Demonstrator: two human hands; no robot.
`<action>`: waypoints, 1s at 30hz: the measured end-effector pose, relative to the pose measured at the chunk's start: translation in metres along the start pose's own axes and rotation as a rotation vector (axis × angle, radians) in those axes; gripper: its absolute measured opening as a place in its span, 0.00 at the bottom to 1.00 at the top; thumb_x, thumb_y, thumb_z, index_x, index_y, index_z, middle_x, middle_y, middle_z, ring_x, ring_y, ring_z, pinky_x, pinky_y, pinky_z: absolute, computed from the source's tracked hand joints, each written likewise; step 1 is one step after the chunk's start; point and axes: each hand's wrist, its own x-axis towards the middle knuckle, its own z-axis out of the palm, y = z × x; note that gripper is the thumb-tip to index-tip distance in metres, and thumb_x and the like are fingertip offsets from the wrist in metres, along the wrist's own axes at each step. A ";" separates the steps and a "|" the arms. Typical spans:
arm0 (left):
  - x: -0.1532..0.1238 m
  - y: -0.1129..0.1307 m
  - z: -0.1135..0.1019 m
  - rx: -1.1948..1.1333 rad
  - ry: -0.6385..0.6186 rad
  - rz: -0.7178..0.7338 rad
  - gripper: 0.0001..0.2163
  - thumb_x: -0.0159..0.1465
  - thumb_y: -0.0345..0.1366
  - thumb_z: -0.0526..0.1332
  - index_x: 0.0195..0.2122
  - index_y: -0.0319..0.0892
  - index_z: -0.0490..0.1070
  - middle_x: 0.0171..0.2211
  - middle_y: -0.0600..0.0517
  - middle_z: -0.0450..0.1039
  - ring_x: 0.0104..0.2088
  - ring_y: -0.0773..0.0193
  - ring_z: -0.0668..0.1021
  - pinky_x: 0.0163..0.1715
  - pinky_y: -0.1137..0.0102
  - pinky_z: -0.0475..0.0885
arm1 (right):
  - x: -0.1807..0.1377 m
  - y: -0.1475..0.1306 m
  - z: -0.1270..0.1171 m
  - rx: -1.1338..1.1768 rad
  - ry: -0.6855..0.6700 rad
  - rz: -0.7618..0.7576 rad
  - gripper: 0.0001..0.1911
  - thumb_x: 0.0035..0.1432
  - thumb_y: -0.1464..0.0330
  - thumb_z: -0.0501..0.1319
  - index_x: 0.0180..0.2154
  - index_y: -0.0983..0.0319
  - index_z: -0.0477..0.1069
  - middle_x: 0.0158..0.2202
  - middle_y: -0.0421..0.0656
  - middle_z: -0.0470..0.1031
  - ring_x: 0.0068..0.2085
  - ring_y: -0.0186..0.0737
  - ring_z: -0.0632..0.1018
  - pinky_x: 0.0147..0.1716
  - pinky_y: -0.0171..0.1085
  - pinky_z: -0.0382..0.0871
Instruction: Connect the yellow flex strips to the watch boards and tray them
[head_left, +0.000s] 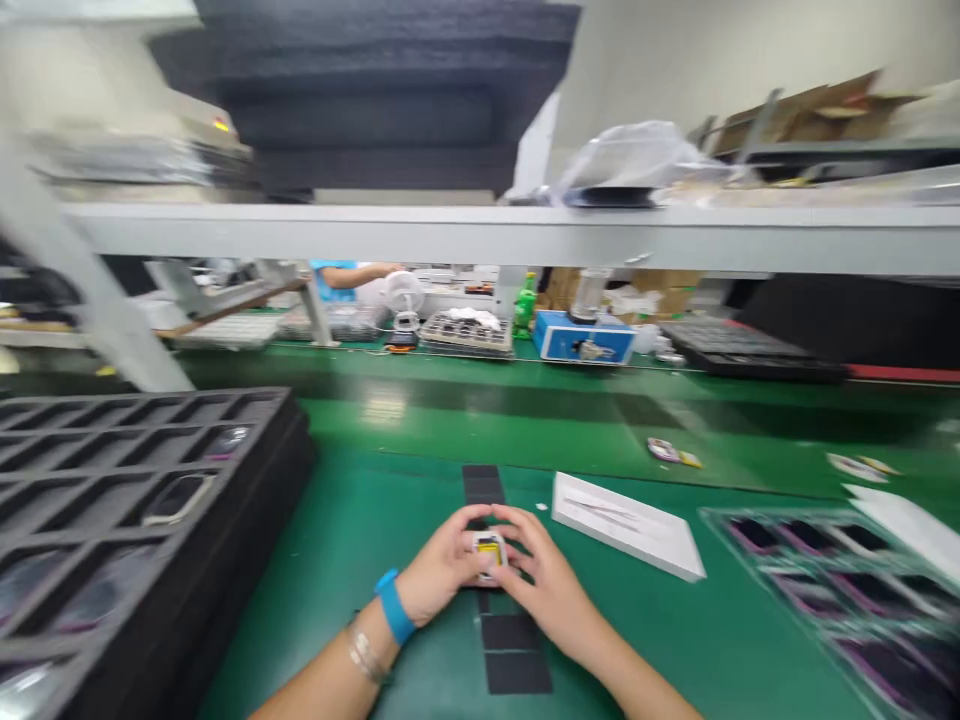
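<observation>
Between my two hands is a small open watch case with a pale rim and a yellow part inside. My left hand pinches it from the left, a blue band and a bracelet on that wrist. From the right, the fingers of my right hand close around its other edge. My fingers cover part of the case. Under it, black strips lie on the green work mat. A flat white box with a printed picture lies right of my right hand.
A stack of black foam trays with watch-like pieces in some pockets stands at left. A clear tray of dark-faced pieces lies at right. Small loose parts sit further back. A white shelf beam crosses above. Beyond it shows another person's arm.
</observation>
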 end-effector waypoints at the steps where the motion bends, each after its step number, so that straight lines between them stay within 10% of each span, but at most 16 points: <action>1: 0.001 -0.001 -0.001 0.002 -0.032 0.026 0.25 0.53 0.37 0.66 0.50 0.43 0.61 0.40 0.44 0.75 0.41 0.59 0.76 0.39 0.66 0.69 | 0.001 0.003 -0.001 0.035 -0.037 0.023 0.24 0.53 0.66 0.60 0.53 0.56 0.60 0.55 0.48 0.59 0.52 0.45 0.69 0.45 0.42 0.72; 12: 0.002 0.002 0.003 0.182 0.138 0.139 0.36 0.39 0.45 0.72 0.50 0.42 0.65 0.27 0.52 0.72 0.27 0.66 0.74 0.32 0.67 0.68 | 0.009 0.007 -0.005 0.019 -0.057 0.068 0.31 0.45 0.52 0.65 0.48 0.61 0.66 0.46 0.53 0.73 0.44 0.50 0.77 0.42 0.40 0.75; 20: -0.146 0.074 0.037 0.027 0.274 0.267 0.25 0.56 0.37 0.62 0.56 0.45 0.61 0.50 0.41 0.70 0.49 0.48 0.73 0.48 0.55 0.65 | 0.010 0.002 -0.012 -0.236 0.008 0.013 0.30 0.46 0.51 0.60 0.49 0.60 0.66 0.48 0.52 0.72 0.45 0.50 0.76 0.43 0.40 0.73; 22: -0.196 0.095 0.039 0.170 0.482 0.355 0.24 0.56 0.39 0.62 0.55 0.47 0.63 0.49 0.43 0.71 0.48 0.48 0.73 0.47 0.57 0.66 | 0.009 -0.001 -0.012 -0.297 0.010 0.022 0.29 0.47 0.51 0.59 0.48 0.59 0.67 0.47 0.50 0.73 0.44 0.50 0.77 0.40 0.40 0.75; 27: -0.277 0.129 0.010 1.040 1.483 0.528 0.26 0.49 0.43 0.67 0.50 0.48 0.66 0.43 0.49 0.72 0.44 0.51 0.73 0.47 0.61 0.65 | 0.008 -0.007 -0.010 -0.372 0.039 0.010 0.25 0.47 0.50 0.57 0.44 0.56 0.69 0.43 0.47 0.76 0.41 0.49 0.78 0.33 0.37 0.76; 30: -0.293 0.140 -0.020 1.450 1.638 0.382 0.21 0.52 0.47 0.62 0.46 0.44 0.68 0.41 0.46 0.71 0.41 0.51 0.72 0.44 0.61 0.65 | 0.010 -0.005 -0.011 -0.400 0.064 0.006 0.25 0.46 0.50 0.57 0.43 0.55 0.71 0.40 0.45 0.77 0.40 0.49 0.78 0.32 0.37 0.75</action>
